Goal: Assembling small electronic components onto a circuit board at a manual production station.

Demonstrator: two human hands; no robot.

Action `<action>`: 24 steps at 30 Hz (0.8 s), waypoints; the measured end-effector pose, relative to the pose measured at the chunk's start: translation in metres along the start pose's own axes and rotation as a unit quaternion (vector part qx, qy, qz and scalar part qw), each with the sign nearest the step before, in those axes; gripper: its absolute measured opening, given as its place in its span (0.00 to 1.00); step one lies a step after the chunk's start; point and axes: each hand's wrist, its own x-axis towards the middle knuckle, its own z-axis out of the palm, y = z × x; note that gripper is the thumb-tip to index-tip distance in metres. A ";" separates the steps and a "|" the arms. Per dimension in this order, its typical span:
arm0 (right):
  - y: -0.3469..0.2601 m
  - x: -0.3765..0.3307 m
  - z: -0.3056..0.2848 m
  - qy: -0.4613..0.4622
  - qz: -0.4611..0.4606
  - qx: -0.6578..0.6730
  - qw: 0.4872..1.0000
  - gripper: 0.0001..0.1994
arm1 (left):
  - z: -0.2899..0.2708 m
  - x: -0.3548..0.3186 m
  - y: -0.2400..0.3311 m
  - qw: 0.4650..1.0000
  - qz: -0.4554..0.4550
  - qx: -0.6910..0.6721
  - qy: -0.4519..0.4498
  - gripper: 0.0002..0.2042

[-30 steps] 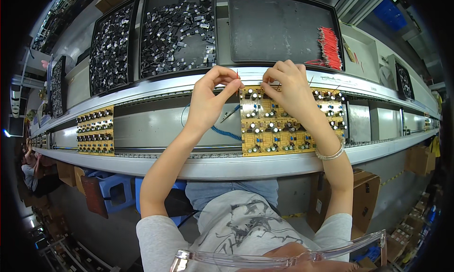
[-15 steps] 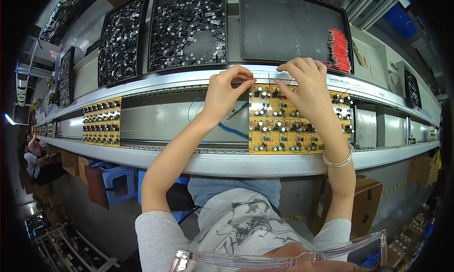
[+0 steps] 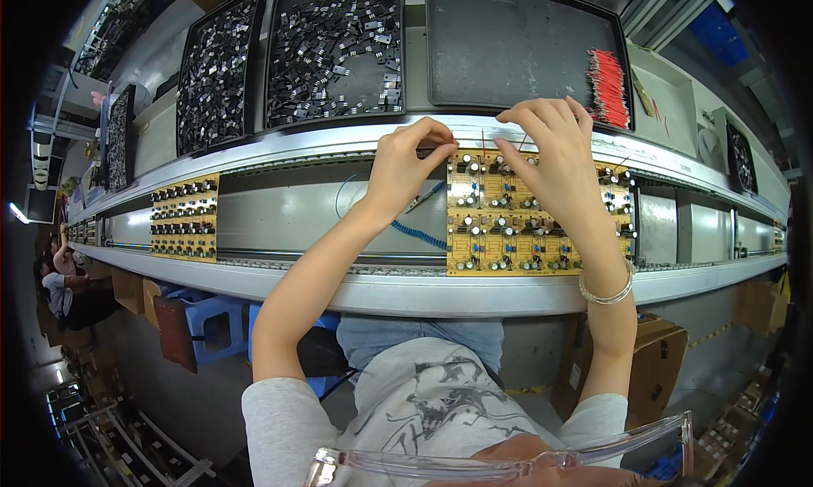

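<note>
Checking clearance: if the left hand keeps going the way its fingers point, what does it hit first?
Probably the thin red lead just past the left hand's pinched fingertips, above the top edge of the yellow board. Beyond it, the right hand. Depth is unclear.

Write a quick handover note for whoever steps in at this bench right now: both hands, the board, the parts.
Left hand: fingertips pinched at the top left edge of the yellow circuit board on the conveyor rail.
Right hand: over the board's top edge, pinching a thin red wire-like part.
Done: board already carries many capacitors.
Left: the red part is not yet seated. More red parts lie in the grey tray behind.
</note>
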 end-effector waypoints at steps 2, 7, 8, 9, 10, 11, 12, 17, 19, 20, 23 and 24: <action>-0.001 0.001 -0.002 0.008 -0.002 0.006 1.000 0.09 | 0.000 0.000 0.003 1.000 0.002 0.004 0.003 0.05; -0.002 0.003 -0.003 0.017 -0.005 0.007 1.000 0.09 | 0.003 0.001 -0.002 0.999 0.021 0.032 0.003 0.05; -0.002 0.004 -0.003 0.021 -0.007 0.007 1.000 0.09 | 0.003 0.001 -0.002 0.999 0.021 0.040 0.006 0.05; -0.002 0.003 -0.004 0.021 -0.006 0.006 1.000 0.09 | 0.004 0.000 -0.001 0.999 0.022 0.047 0.009 0.06; -0.003 0.003 -0.006 0.021 -0.005 0.006 1.000 0.10 | 0.003 0.000 -0.001 0.999 0.023 0.046 0.008 0.06; -0.003 0.003 -0.007 0.021 -0.004 0.005 1.000 0.10 | 0.002 0.001 0.000 0.995 0.046 0.086 -0.003 0.06; -0.003 0.003 -0.009 0.023 -0.002 0.002 1.000 0.10 | 0.001 0.001 0.000 0.990 0.071 0.125 -0.015 0.07; -0.005 0.004 -0.028 0.112 0.002 0.076 0.991 0.12 | 0.000 -0.002 0.003 0.988 0.080 0.134 -0.016 0.08; -0.029 -0.003 -0.041 0.154 -0.031 0.098 0.983 0.14 | -0.004 -0.005 0.000 0.993 0.056 0.106 -0.023 0.10; -0.050 -0.019 -0.049 0.117 -0.023 0.110 0.987 0.15 | -0.005 -0.005 0.004 0.987 0.067 0.143 -0.028 0.14; -0.113 -0.056 -0.032 0.020 -0.093 0.224 0.970 0.20 | -0.009 0.000 -0.002 0.998 0.056 0.040 -0.015 0.25; -0.129 -0.071 -0.016 -0.028 -0.080 0.220 0.972 0.23 | -0.010 0.002 0.008 0.998 0.043 0.041 -0.011 0.25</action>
